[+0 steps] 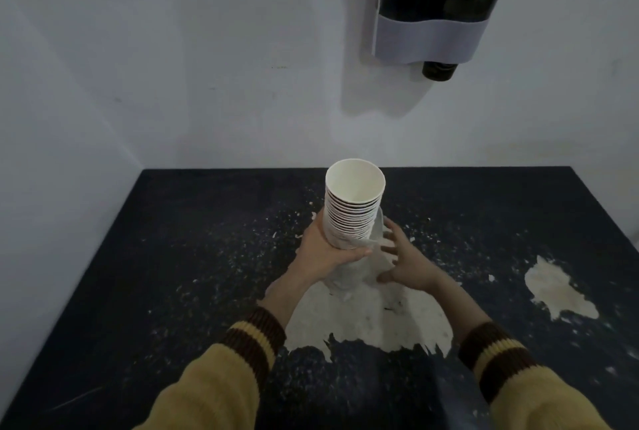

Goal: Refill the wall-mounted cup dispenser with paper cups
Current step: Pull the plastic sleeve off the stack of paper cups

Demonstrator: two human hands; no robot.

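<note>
Pale wall behind, dark worn tabletop [193,257] below with bare light patches where the coating has flaked. Stack of paper cups [351,208] held mouth-up above the table's middle, well below and left of the wall-mounted cup dispenser [439,4]. Left hand [325,250] wrapped around the stack's base; right hand [401,257] just beside that base, fingers spread wide, holding nothing, apparently near a clear plastic sleeve [366,257] hanging from the stack. Step in hand, judged: freeing the cups from their wrapping. Next: lift to the dispenser, whose top opening lies out of view.
</note>
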